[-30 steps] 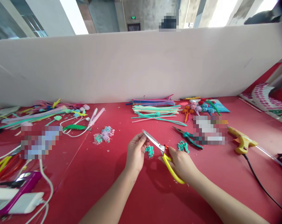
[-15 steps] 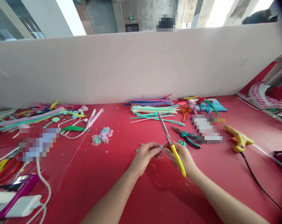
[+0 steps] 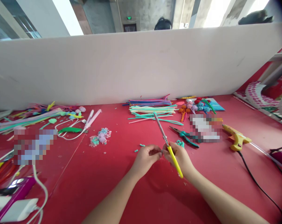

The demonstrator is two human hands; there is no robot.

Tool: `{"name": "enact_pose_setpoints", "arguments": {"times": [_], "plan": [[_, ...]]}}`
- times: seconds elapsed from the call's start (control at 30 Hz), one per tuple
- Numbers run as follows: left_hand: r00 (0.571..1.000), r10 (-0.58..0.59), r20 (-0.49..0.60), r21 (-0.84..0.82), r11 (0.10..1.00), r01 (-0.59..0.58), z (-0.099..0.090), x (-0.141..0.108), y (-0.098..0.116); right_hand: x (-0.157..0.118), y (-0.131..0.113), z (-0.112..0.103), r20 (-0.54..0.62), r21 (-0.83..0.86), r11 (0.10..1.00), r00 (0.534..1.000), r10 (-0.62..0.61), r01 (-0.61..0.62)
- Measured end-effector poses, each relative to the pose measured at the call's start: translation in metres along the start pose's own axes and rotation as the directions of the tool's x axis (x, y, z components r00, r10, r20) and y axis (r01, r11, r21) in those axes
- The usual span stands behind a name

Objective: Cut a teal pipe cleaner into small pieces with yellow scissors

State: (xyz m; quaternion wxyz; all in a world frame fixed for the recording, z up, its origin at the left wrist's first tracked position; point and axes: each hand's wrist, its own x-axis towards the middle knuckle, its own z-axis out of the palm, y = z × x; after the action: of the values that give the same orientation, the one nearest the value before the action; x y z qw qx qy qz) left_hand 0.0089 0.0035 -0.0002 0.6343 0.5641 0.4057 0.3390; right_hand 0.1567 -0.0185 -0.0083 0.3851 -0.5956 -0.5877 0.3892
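My left hand (image 3: 145, 160) is closed in a pinch, its fingertips meeting those of my right hand; whatever is between them is hidden. Yellow-handled scissors (image 3: 174, 161) rest in my right hand (image 3: 183, 159), blades pointing up and away, with thumb and finger pinched towards the left hand. Just beyond my left hand lie two short teal pieces of pipe cleaner (image 3: 142, 145). A small heap of teal cut pieces (image 3: 180, 143) sits right behind my right hand.
Bundled pipe cleaners (image 3: 152, 110) lie along the white partition (image 3: 122, 68). Teal pliers (image 3: 185, 136) and a yellow glue gun (image 3: 238, 138) with its cord are to the right. Fuzzy clippings (image 3: 100, 137), a pink styling iron (image 3: 92, 119) and white cables (image 3: 39, 177) occupy the left.
The teal bit that showed between my fingertips is now out of sight. Two short teal pieces beyond my left hand show more clearly. The view has shifted slightly.
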Motion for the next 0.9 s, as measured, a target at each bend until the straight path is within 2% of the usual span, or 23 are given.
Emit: {"name": "enact_pose_setpoints", "arguments": {"times": [0.17, 0.27, 0.4, 0.47, 0.7, 0.9], "plan": [[0.998, 0.04, -0.05, 0.038, 0.999, -0.038, 0.0, 0.0, -0.001, 0.002, 0.002, 0.0, -0.024, -0.132, 0.991, 0.999, -0.04, 0.037], [0.983, 0.028, -0.184, -0.042, 0.998, -0.036, -0.005, 0.001, 0.001, 0.004, 0.002, -0.006, -0.016, -0.288, 0.955, 0.997, -0.08, 0.073], [0.923, 0.015, -0.385, -0.204, 0.974, -0.101, -0.016, 0.005, 0.004, 0.002, 0.001, -0.009, 0.044, -0.519, 0.85, 0.996, -0.082, 0.093], [0.898, 0.019, -0.439, -0.262, 0.954, -0.148, -0.021, 0.006, 0.006, -0.001, -0.001, -0.007, 0.075, -0.592, 0.798, 0.994, -0.082, 0.11], [0.879, 0.073, -0.472, -0.289, 0.929, -0.233, -0.029, 0.006, 0.01, -0.007, -0.004, -0.002, 0.108, -0.714, 0.685, 0.989, -0.1, 0.147], [0.888, 0.079, -0.452, -0.295, 0.927, -0.233, -0.03, 0.005, 0.011, -0.005, -0.001, -0.003, 0.134, -0.732, 0.655, 0.983, -0.128, 0.185]]}}
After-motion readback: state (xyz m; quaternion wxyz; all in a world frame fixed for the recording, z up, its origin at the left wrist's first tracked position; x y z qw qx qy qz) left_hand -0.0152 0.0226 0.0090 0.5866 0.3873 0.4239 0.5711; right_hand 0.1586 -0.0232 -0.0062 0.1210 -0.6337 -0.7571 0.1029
